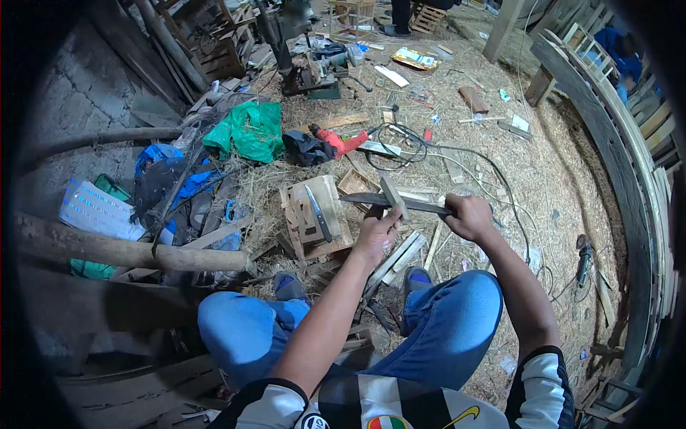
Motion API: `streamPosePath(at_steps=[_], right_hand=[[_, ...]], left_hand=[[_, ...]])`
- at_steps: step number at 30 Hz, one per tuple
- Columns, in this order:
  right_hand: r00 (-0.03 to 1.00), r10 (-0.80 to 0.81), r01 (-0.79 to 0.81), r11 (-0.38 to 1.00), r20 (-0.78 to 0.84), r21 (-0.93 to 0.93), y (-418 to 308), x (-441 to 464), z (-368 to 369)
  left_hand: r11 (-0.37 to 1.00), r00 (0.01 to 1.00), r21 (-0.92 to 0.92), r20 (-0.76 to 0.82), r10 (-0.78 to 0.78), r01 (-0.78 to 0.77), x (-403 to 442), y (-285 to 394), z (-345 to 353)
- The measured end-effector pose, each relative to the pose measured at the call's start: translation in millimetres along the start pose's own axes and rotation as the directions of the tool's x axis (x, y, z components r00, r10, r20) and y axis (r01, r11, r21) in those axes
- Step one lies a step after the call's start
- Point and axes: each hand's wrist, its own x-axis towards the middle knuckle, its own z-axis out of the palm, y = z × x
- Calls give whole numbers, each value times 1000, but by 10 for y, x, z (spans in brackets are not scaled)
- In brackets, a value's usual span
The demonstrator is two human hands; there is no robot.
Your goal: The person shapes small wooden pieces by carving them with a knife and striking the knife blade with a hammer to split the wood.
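Right hand (pixel 469 217) sits fisted round the handle end of a long knife (pixel 429 207), whose blade points leftward across the person's front, past the left hand (pixel 379 234), which pinches a whetstone-like bar (pixel 392 197) crosswise over mid-blade.

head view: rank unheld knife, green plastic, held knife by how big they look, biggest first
1. green plastic
2. held knife, partly hidden; being nearer the camera may enlarge it
3. unheld knife
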Motion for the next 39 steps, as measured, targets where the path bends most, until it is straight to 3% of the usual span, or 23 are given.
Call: streamPosePath(at_steps=[2,4,9,11,13,14,16,17,18,20,22,24,26,29,33,36,39], right_hand=[[1000,-10,11,1000,-24,12,-5,-58,36],[999,-22,23,999,-49,25,-31,-110,21],[999,-50,51,993,-7,107,-235,-204,-94],[999,-49,47,990,10,133,-345,-228,-201],[983,-64,18,966,170,260,-448,-248,-314],[983,-67,22,966,170,256,-482,-264,-349],[935,-84,-125,831,346,542,-547,-317,-409],[899,-94,-238,715,428,657,-573,-348,-466],[899,-96,-234,719,428,654,-604,-372,-526],[851,-77,-444,424,520,789,-666,-411,-607],[901,-62,-372,403,430,836,-802,-381,-571],[968,73,-244,493,240,835,-1144,-340,-647],[982,89,-188,439,166,879,-1360,-286,-549],[972,213,-162,326,95,931,-1558,-205,-302],[943,248,-284,251,222,925,-1576,-198,-237],[944,246,-271,194,221,943,-1510,-206,-191],[941,207,-291,87,268,953,-1434,-222,-212]], left_hand=[[999,998,4,-49,-50,51,-17,-64,51],[994,975,29,-192,111,-108,-97,-50,216],[964,954,-102,-200,222,-246,-70,-178,118],[934,929,-31,-122,350,-356,-165,-58,118],[897,893,-34,-123,433,-440,-158,-38,46],[891,884,-39,-146,443,-453,-160,-25,0],[877,866,-47,-192,462,-479,-210,80,-39],[896,895,-142,-229,383,-420,-183,113,-123],[902,919,-238,-256,299,-360,-176,176,-160],[909,913,-209,-278,299,-361,-199,220,-167],[927,859,-7,-378,346,-376,-332,337,22],[910,846,0,-368,385,-414,-381,335,145],[928,880,-50,-340,331,-369,-432,353,295],[906,877,-46,-279,393,-420,-496,382,331],[905,886,-14,-215,412,-424,-561,529,335],[931,920,-34,-174,352,-363,-622,665,300],[954,974,-197,-20,226,-225,-657,801,154]])
